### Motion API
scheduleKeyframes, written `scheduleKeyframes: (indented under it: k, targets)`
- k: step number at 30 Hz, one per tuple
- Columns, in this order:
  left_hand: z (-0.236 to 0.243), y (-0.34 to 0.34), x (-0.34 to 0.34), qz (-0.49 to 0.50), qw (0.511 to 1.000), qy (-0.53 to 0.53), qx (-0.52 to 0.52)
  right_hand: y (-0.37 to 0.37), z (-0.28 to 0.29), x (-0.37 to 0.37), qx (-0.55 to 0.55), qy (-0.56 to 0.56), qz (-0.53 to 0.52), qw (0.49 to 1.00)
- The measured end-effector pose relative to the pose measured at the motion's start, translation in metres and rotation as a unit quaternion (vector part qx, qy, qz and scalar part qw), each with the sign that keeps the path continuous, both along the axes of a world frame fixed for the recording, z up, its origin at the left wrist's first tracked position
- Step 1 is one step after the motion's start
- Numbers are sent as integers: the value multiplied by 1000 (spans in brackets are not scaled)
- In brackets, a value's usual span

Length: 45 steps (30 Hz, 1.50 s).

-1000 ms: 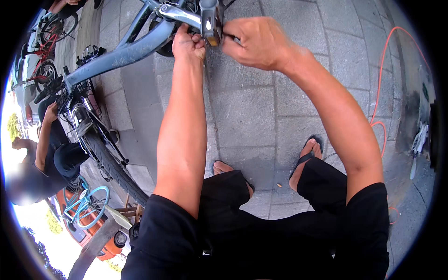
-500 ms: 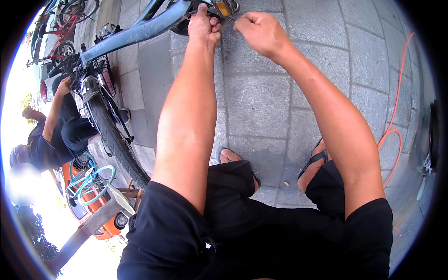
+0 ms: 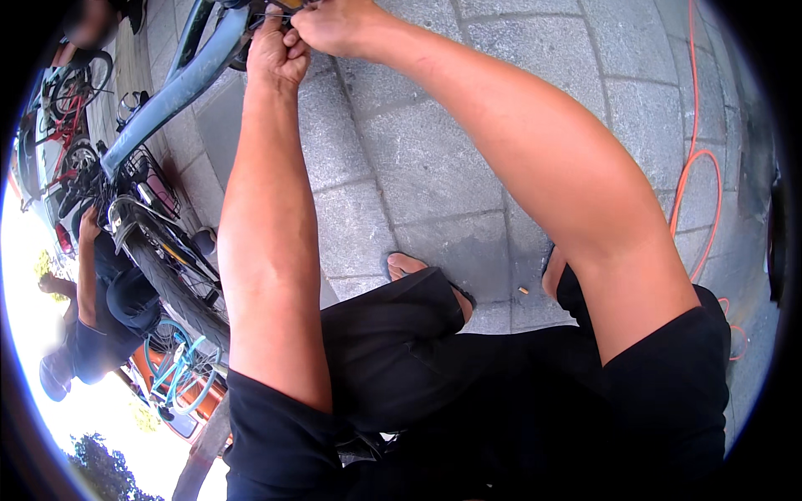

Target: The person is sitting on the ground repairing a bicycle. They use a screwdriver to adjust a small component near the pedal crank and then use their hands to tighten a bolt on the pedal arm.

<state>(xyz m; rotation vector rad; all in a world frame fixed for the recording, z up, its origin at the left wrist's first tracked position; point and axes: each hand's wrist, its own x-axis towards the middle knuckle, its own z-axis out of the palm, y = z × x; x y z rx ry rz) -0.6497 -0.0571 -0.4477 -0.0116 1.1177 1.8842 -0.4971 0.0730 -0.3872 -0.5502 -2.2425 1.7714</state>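
A grey-blue bicycle frame crosses the upper left. At its crank area, near the top edge, my left hand is closed with curled fingers; what it grips is hidden. My right hand is closed right beside it, its fingertips pinched at the pedal area, on something too small to name. The pedal, with its amber reflector, is mostly hidden behind the right hand. The bicycle's front tyre runs down the left, next to my left forearm.
A co-worker crouches at the left, a hand near the handlebar. A red bicycle, a light-blue bicycle, an orange vehicle and a wooden post stand beyond. An orange hose lies on the right paving. My sandalled feet are below.
Both hands and the bicycle now sit higher and farther left in the picture. My right hand has come closer to my left, and its forearm lies more slanted.
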Motion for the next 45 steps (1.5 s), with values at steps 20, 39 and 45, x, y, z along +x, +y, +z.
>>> scheduleKeyframes:
  k: [20,39,45]
  targets:
    - [24,1,20,40,993,24,-108,-42,-18,-50,13,-26,-76,997]
    - [43,4,36,51,985,52,-154,-28,-25,-3,-382,47,-124,915]
    - [36,2,28,49,985,41,-159,-26,-11,9,-132,-19,-155,979]
